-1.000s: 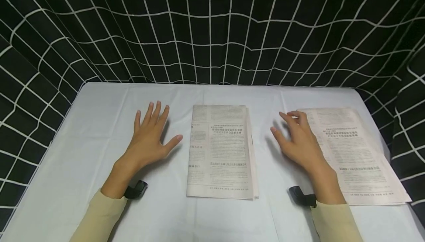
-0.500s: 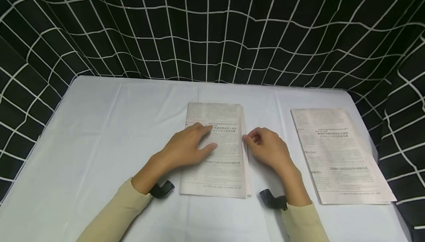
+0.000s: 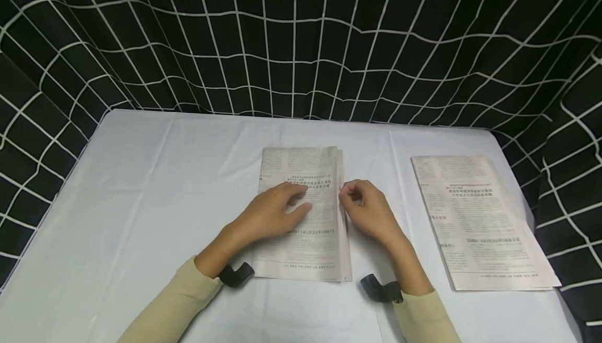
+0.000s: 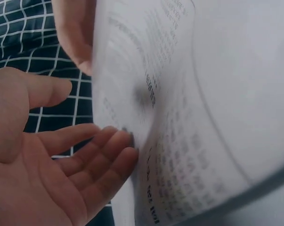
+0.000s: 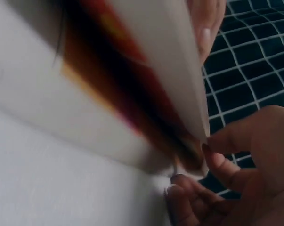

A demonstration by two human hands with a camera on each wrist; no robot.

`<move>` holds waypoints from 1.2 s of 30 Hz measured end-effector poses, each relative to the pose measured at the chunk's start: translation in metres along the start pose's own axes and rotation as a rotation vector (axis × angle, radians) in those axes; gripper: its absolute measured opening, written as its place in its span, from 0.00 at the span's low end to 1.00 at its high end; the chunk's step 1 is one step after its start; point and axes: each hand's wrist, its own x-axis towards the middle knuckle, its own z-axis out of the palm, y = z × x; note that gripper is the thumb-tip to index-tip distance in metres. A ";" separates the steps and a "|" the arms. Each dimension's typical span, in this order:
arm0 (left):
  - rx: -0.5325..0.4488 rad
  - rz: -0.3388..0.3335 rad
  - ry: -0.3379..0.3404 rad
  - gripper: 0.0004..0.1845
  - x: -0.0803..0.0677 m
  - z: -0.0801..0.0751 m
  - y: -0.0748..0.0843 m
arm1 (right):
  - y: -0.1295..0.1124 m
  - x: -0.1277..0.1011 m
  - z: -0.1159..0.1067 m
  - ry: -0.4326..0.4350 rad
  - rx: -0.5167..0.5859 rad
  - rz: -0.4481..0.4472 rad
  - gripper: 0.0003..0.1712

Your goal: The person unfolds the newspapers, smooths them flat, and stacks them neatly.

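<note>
A folded newspaper (image 3: pixel 301 267) lies at the middle of the table, its top layer slightly lifted along the right edge. My right hand (image 3: pixel 370 209) pinches that edge between thumb and index finger. In the right wrist view, the raised sheet (image 5: pixel 165 56) shows orange and red print inside the fold. Over the left half of the paper lies my left hand (image 3: pixel 268 215), with its fingers loosely bent. The left wrist view has its fingertips touching the printed page (image 4: pixel 179 122), with the thumb held apart from it.
A second folded newspaper (image 3: pixel 484 228) lies to the right on the white-covered table (image 3: pixel 164 191). Behind the table and along its sides hangs a dark cloth with white netting (image 3: pixel 282 39).
Both hands have come inward to the middle newspaper. The left now lies on it, while the right has taken hold of its right edge and raised it a little.
</note>
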 end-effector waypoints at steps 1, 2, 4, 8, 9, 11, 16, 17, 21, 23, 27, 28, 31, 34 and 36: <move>-0.006 0.000 0.005 0.27 0.001 0.000 0.000 | -0.001 0.000 -0.001 -0.006 0.024 0.022 0.15; -0.015 0.000 0.006 0.27 0.001 0.001 0.000 | -0.003 0.000 -0.002 -0.014 0.055 0.045 0.15; -0.027 0.002 0.007 0.26 0.002 0.001 0.000 | -0.006 0.000 -0.004 -0.024 0.112 0.086 0.14; -0.044 0.004 0.007 0.26 0.003 0.001 0.001 | -0.010 0.000 -0.007 -0.049 0.198 0.144 0.16; -0.048 0.002 0.003 0.26 0.003 0.001 0.001 | -0.010 0.000 -0.007 -0.053 0.208 0.151 0.16; -0.065 0.003 -0.003 0.26 0.002 0.000 0.001 | -0.010 0.000 -0.007 -0.058 0.226 0.160 0.17; -0.133 -0.009 -0.017 0.26 0.002 -0.003 0.000 | -0.009 0.000 -0.004 -0.045 0.277 0.146 0.15; -0.143 -0.016 -0.017 0.25 0.002 -0.003 0.000 | -0.009 -0.001 -0.003 -0.041 0.292 0.141 0.15; -0.172 -0.044 -0.018 0.25 0.001 -0.002 0.000 | -0.012 -0.003 -0.001 -0.020 0.328 0.120 0.24; -0.191 -0.051 -0.019 0.24 0.001 -0.001 0.000 | -0.013 -0.004 0.000 -0.018 0.334 0.106 0.32; -0.219 -0.052 -0.030 0.24 0.002 0.004 -0.001 | -0.014 -0.005 0.004 -0.049 0.353 0.090 0.35; -0.224 -0.051 -0.034 0.24 0.003 0.006 -0.001 | -0.015 -0.005 0.005 -0.057 0.360 0.088 0.33; -0.232 -0.052 -0.029 0.24 0.003 0.009 0.000 | -0.016 -0.006 0.009 -0.068 0.376 0.071 0.28; -0.236 -0.060 -0.001 0.25 0.003 0.011 0.002 | -0.018 -0.007 0.012 -0.059 0.350 0.034 0.27; -0.239 -0.072 0.020 0.27 0.004 0.012 0.003 | -0.021 -0.009 0.014 -0.054 0.328 0.008 0.27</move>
